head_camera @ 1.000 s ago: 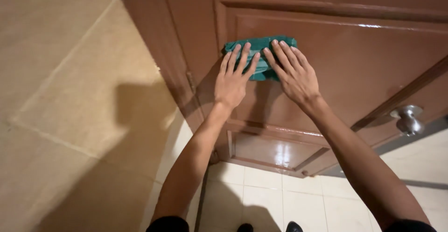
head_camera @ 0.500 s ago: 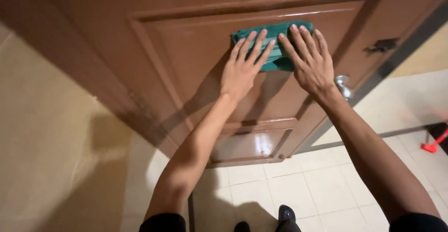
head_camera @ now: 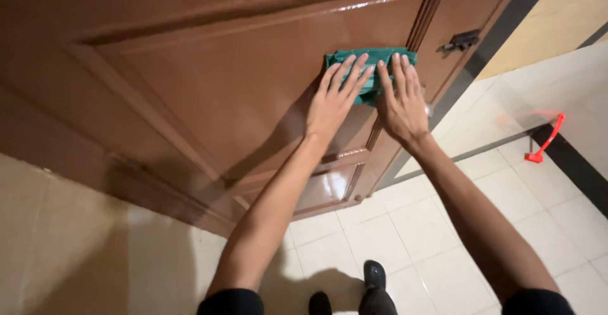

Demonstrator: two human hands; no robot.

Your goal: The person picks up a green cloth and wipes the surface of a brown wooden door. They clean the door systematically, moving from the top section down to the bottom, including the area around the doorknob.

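Observation:
A folded green cloth (head_camera: 369, 63) lies flat against the glossy brown panelled door (head_camera: 209, 80). My left hand (head_camera: 335, 99) presses on the cloth's left part with fingers spread and pointing up. Beside it, my right hand (head_camera: 400, 99) presses on the right part, fingers spread, near the panel's raised right moulding. Both palms are flat on the cloth, not curled around it. A dark metal latch (head_camera: 461, 40) sits on the door edge just to the right of the cloth.
White floor tiles (head_camera: 430, 226) run below the door, with my dark shoes (head_camera: 373, 277) at the bottom. A red curved object (head_camera: 544, 142) lies on the floor at right. A beige wall (head_camera: 69, 251) fills the lower left.
Both hands have slid the cloth to the right across the door panel, toward the moulding and the latch. The view has swung, so the round knob is hidden behind my right hand.

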